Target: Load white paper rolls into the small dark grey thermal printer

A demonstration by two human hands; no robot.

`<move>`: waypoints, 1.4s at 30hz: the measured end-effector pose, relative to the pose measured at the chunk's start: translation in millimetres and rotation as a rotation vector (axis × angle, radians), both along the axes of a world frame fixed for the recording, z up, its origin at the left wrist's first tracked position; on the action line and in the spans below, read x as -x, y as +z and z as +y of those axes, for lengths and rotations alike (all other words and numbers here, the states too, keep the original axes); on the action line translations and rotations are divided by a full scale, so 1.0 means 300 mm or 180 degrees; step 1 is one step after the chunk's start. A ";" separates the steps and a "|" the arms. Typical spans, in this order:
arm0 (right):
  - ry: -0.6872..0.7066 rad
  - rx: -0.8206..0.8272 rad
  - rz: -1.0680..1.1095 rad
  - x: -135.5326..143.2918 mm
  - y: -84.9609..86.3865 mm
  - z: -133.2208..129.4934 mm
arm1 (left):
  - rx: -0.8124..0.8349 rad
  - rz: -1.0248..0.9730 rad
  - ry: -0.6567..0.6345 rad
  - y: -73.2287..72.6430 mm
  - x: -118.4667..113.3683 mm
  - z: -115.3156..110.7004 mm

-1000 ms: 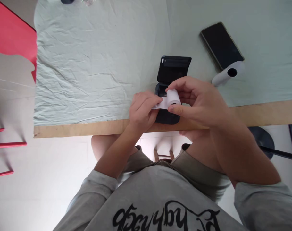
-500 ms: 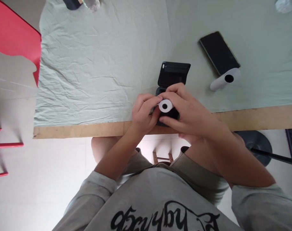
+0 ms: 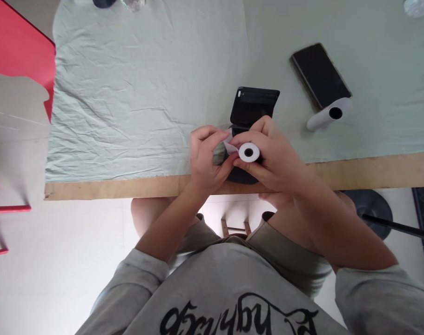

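A small white paper roll (image 3: 254,152) with a dark core is gripped in my right hand (image 3: 276,156), its round end facing up at me. From its left side a loose flap of paper (image 3: 230,146) sticks out, and my left hand (image 3: 208,156) pinches at it between thumb and fingers. Just beneath both hands is a black receipt printer (image 3: 241,176) near the table's front edge. Its lid (image 3: 254,106) stands open on the far side; most of the body is hidden by my hands.
To the right, a second paper roll (image 3: 319,120) lies partly unrolled against a dark phone (image 3: 321,74). A pale green cloth (image 3: 135,107) covers the table up to its wooden front edge (image 3: 117,188). A red chair (image 3: 16,46) is at the left, a clear plastic item (image 3: 418,7) at the far right.
The paper roll has moved slightly right with my right hand. More of its loose paper flap now shows between my hands. The view has shifted a little.
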State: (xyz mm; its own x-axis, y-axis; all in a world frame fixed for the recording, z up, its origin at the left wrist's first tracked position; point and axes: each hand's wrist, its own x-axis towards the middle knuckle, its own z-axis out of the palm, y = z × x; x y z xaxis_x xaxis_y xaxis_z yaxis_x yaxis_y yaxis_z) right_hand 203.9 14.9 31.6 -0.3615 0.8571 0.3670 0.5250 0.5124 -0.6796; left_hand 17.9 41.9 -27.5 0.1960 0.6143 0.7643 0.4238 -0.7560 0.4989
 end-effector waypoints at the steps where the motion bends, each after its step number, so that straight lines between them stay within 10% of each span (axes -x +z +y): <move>1: -0.0051 -0.0045 0.0001 0.003 0.001 -0.001 | -0.0024 -0.0025 0.0019 0.001 -0.002 0.000; 42: -0.0218 0.0803 0.0182 0.009 0.040 -0.010 | -0.0506 0.0425 0.0473 0.024 -0.027 -0.030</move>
State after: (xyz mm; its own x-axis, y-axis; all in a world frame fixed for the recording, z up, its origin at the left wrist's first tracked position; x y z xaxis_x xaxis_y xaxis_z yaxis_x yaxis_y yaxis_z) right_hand 201.1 12.1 43.6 -0.2842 0.9459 0.1567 0.5096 0.2875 -0.8109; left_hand 26.0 32.8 -20.2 0.2184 0.5180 0.8270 0.5903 -0.7450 0.3108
